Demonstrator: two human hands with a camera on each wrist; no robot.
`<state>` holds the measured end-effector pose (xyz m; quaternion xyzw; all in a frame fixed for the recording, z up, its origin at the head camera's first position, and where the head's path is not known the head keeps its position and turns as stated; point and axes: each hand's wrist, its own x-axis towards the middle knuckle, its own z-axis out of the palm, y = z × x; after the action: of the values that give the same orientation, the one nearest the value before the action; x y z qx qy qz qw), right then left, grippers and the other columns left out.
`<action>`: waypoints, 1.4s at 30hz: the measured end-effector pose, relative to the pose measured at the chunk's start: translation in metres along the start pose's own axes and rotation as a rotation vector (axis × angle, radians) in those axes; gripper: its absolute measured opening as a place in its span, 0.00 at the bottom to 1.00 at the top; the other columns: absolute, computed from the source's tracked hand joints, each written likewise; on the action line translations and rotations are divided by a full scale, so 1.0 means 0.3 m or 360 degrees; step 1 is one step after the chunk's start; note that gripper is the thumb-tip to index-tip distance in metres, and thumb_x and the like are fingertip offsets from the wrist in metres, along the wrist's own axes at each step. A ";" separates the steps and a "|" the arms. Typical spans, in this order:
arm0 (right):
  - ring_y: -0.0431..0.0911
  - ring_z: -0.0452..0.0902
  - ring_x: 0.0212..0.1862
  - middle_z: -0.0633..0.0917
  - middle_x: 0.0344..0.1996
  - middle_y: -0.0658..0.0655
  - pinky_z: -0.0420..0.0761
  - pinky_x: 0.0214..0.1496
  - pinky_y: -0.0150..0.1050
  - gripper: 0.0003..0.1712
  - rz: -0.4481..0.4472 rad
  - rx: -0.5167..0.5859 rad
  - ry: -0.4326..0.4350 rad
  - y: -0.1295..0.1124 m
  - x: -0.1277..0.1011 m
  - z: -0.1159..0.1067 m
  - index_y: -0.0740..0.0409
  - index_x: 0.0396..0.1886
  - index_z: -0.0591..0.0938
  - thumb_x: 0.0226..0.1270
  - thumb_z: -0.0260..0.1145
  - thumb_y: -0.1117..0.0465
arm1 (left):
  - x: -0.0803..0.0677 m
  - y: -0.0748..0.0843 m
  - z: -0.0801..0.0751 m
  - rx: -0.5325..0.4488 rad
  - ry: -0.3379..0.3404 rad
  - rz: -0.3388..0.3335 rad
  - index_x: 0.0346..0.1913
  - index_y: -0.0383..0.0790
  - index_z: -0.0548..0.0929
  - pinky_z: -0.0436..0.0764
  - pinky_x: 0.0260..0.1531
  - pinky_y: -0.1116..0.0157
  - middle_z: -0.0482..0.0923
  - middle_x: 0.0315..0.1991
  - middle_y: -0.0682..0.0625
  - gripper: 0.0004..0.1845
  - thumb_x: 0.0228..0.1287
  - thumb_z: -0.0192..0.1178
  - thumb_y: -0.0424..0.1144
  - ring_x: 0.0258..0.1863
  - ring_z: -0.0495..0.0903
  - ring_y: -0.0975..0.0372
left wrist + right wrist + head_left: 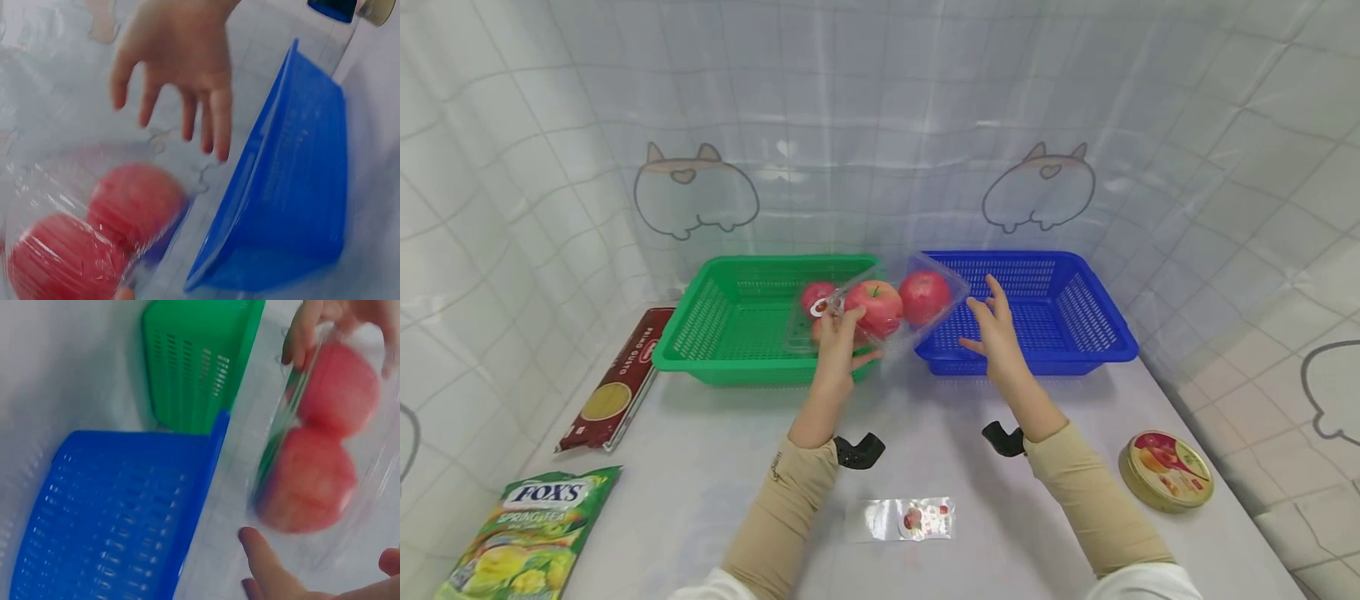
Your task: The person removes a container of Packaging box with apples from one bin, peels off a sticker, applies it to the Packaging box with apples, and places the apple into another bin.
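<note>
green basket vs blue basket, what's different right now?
The green basket sits on the left, the blue basket on the right. The clear apple pack, held by the left hand, hangs mostly over the green basket, with one end reaching over the blue basket's near corner. The open right hand is over the blue basket. Both show the same slotted rectangular shape, side by side on the table.

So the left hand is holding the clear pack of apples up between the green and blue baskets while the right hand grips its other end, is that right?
Not quite: the right hand grips nothing. The head view shows it open, fingers spread, just beside the pack of apples. The rest holds: the left hand holds the pack up between the green basket and the blue basket.
</note>
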<state>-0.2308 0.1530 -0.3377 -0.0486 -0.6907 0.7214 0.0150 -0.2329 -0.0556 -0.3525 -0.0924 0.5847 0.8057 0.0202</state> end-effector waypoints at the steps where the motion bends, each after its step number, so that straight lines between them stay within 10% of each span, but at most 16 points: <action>1: 0.55 0.48 0.70 0.43 0.71 0.58 0.70 0.59 0.53 0.36 -0.0001 0.0021 -0.0015 0.000 0.004 -0.006 0.38 0.73 0.44 0.71 0.48 0.53 | 0.001 0.007 -0.013 0.0024 -0.0017 -0.0011 0.72 0.50 0.44 0.82 0.33 0.60 0.57 0.66 0.44 0.41 0.61 0.53 0.48 0.47 0.74 0.52; 15: 0.62 0.47 0.69 0.45 0.72 0.58 0.60 0.63 0.60 0.37 0.0185 0.0158 -0.0478 0.039 0.018 -0.012 0.40 0.74 0.45 0.70 0.48 0.54 | 0.014 0.010 -0.121 0.0188 -0.0197 -0.0135 0.69 0.47 0.50 0.69 0.51 0.49 0.53 0.66 0.42 0.35 0.60 0.46 0.48 0.60 0.62 0.51; 26: 0.60 0.53 0.66 0.49 0.71 0.59 0.72 0.49 0.45 0.37 0.0220 0.0138 -0.0520 0.064 -0.053 -0.010 0.43 0.73 0.49 0.67 0.51 0.58 | -0.016 0.008 -0.174 0.0354 -0.0273 -0.0122 0.67 0.35 0.47 0.59 0.59 0.42 0.45 0.69 0.41 0.35 0.65 0.46 0.51 0.68 0.51 0.47; 35: 0.61 0.45 0.69 0.49 0.70 0.63 0.67 0.54 0.51 0.37 0.0225 0.0067 -0.0593 0.111 -0.128 -0.028 0.46 0.73 0.51 0.66 0.50 0.61 | -0.128 -0.023 -0.229 0.0810 -0.0290 -0.0118 0.52 0.39 0.61 0.71 0.39 0.58 0.62 0.53 0.41 0.22 0.70 0.43 0.54 0.55 0.66 0.48; 42: 0.61 0.50 0.66 0.52 0.67 0.64 0.71 0.51 0.50 0.37 0.0247 0.0119 -0.0614 0.145 -0.184 -0.044 0.47 0.72 0.53 0.64 0.52 0.62 | -0.209 -0.044 -0.250 0.0874 -0.0349 -0.0118 0.53 0.39 0.64 0.77 0.36 0.58 0.66 0.56 0.38 0.23 0.69 0.46 0.54 0.56 0.70 0.43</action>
<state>-0.1728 0.1592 -0.3788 0.0381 -0.6477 0.7414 -0.1713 -0.1600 -0.1177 -0.3766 -0.0172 0.7713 0.6214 0.1370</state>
